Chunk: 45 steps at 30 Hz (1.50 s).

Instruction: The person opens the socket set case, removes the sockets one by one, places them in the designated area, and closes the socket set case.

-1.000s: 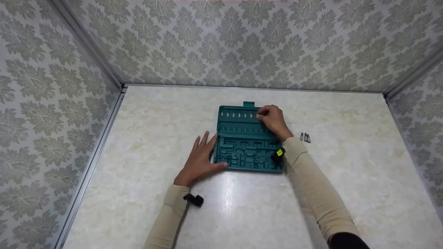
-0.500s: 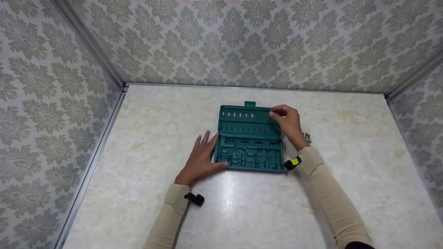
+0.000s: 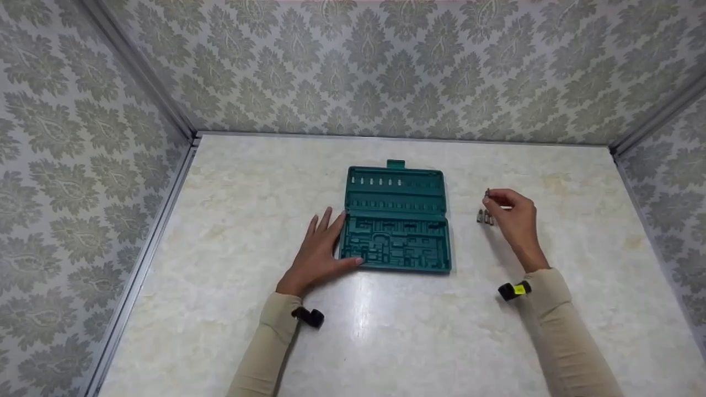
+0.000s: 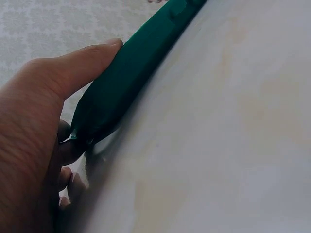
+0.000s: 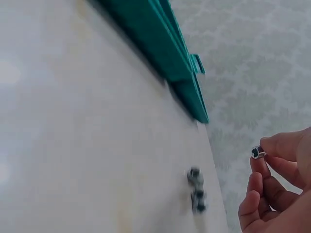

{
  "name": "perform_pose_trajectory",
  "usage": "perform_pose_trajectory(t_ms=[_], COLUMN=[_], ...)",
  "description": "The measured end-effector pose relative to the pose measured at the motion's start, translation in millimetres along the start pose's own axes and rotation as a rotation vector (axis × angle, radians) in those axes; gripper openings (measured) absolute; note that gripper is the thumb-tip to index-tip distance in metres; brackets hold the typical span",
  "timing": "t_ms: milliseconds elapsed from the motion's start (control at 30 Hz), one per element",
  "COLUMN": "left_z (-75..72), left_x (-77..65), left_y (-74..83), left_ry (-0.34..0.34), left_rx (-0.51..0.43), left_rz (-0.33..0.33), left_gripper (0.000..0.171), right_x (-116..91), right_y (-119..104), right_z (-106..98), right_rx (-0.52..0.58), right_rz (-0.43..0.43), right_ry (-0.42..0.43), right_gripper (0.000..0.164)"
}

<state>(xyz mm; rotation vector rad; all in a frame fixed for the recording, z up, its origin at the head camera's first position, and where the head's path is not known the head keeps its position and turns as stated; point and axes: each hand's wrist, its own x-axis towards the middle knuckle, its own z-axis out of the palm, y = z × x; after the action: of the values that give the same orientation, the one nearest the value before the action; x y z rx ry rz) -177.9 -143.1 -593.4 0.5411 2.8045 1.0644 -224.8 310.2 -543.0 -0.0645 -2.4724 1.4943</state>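
A green plastic case (image 3: 394, 262) lies unfolded on the table, with several silver bits (image 3: 380, 181) upright in a row in its lid. My left hand (image 3: 317, 259) rests at its near left corner, thumb on the front edge and fingers straight along the left side. Right of the case, my right hand (image 3: 513, 218) pinches a small socket bit (image 5: 258, 152) between thumb and forefinger, its hollow silver end showing in the right wrist view. Just under that hand, several similar bits (image 3: 485, 216) stand close together on the table.
The pale marbled table (image 3: 248, 193) extends around the case on all sides. Patterned walls (image 3: 364, 66) enclose it at the back and sides. A latch tab (image 3: 396, 164) sticks out from the lid's far edge.
My right hand has moved from the lid's upper right end out to the right, carrying the socket bit over to the loose bits. My left hand has kept its place.
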Motion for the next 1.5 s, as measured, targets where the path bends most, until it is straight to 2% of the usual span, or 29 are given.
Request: perform_pose_trajectory(t_ms=[200,500,1000,1167,1267,1400,1500], left_z=[-1.1,-0.3,1.0,0.8,1.7,2.1,1.1], left_x=[-1.6,-2.1,-0.3,0.3,0.4,0.4,0.4], left_y=[-1.7,-0.4,-0.4,0.3,1.0,1.3,0.8], left_ry=[0.004,0.004,0.01,0.011,0.002,-0.001,0.001], left_rx=[-0.008,-0.01,0.008,0.003,0.0,-0.006,-0.003], left_rz=[-0.007,-0.018,-0.001,-0.004,-0.011,-0.019,-0.024], left_gripper=[0.126,0.126,0.125,0.125,0.125,0.125,0.126], right_x=[-12.6,-27.4,-35.4,-33.9,-31.9,-26.2,-18.3], right_y=[19.3,35.1,38.3,38.3,37.7,33.2,25.8], right_z=[-20.0,-23.0,-5.2,-4.1,-6.9,-13.0,-13.4], right_rx=[-0.054,-0.157,-0.197,-0.209,-0.177,-0.094,-0.055], right_rz=[0.058,0.17,0.15,0.128,0.096,-0.036,-0.137], right_ry=[0.056,0.094,0.145,0.131,0.152,0.153,0.06], right_gripper=[0.029,0.025,0.022,0.022,0.022,0.024,0.026])
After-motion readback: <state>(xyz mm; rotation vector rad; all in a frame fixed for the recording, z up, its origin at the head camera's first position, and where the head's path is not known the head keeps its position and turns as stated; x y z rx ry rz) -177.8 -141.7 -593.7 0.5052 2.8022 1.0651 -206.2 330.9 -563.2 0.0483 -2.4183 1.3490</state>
